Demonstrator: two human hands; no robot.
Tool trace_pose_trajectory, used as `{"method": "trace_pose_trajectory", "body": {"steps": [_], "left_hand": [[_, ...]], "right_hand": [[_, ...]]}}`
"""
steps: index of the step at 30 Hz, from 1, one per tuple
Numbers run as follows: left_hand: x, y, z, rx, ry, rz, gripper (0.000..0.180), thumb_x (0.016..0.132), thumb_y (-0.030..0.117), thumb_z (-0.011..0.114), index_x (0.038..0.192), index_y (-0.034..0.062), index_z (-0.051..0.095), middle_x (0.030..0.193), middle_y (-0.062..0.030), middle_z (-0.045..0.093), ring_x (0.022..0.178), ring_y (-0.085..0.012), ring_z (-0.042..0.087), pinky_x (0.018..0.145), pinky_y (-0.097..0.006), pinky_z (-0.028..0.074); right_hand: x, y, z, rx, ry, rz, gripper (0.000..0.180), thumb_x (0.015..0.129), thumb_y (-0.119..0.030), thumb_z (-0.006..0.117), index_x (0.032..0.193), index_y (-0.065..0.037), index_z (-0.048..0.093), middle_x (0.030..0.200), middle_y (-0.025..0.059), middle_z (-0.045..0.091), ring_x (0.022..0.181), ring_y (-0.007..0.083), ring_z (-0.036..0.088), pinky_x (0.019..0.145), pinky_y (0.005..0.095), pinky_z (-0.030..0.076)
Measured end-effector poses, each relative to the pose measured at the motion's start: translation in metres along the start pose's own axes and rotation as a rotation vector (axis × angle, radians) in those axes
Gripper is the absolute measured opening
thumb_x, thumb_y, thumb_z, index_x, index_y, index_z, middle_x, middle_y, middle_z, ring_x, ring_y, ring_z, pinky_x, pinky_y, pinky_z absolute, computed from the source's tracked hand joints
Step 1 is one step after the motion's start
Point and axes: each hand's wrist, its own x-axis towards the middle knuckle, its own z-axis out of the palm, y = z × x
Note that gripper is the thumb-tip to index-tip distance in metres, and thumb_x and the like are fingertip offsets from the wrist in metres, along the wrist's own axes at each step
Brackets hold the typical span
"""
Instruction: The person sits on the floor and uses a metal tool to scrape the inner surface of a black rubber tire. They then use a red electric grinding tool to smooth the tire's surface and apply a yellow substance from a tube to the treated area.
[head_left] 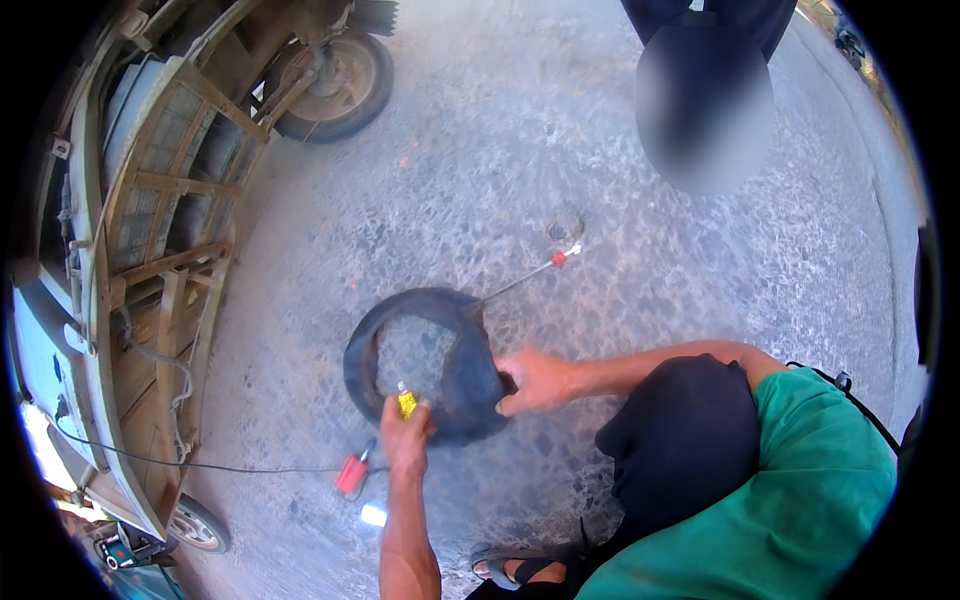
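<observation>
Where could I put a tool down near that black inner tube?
Bare concrete lies beyond the inner tube, between the cart wheel and the standing person, and again right of the metal rod. The near side is crowded: red tool with its cable, left hand holding a yellow tube, sandalled foot.

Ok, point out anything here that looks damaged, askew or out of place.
The black inner tube lies limp and folded on the concrete ground instead of round. The left hand holds a small yellow tube at it; the right hand presses its fold. A red-tipped metal tool lies loose beyond it. Nothing looks spilled.
</observation>
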Motion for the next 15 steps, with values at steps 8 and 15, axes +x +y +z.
{"method": "trace_pose_trajectory", "body": {"steps": [8,15], "left_hand": [[0.040,-0.048,0.032,-0.452,0.000,-0.224,0.017,0.095,0.016,0.068,0.108,0.0053,0.064,0.093,-0.0068,0.067,0.076,-0.0163,0.065,0.066,-0.032,0.055],[0.058,-0.065,0.041,-0.391,-0.285,-0.134,0.031,0.098,0.026,0.062,0.117,0.0019,0.062,0.101,-0.0108,0.070,0.074,-0.0198,0.069,0.059,-0.031,0.055]], "right_hand": [[0.000,0.002,-0.005,-0.180,-0.142,-0.224,0.046,0.076,-0.013,0.073,0.117,0.005,0.062,0.104,0.0199,0.071,0.092,0.0254,0.070,0.082,0.0392,0.055],[-0.005,-0.007,-0.007,-0.202,-0.387,-0.282,0.040,0.072,-0.014,0.072,0.105,0.003,0.060,0.093,0.0223,0.066,0.088,0.0380,0.066,0.077,0.0463,0.052]]}}
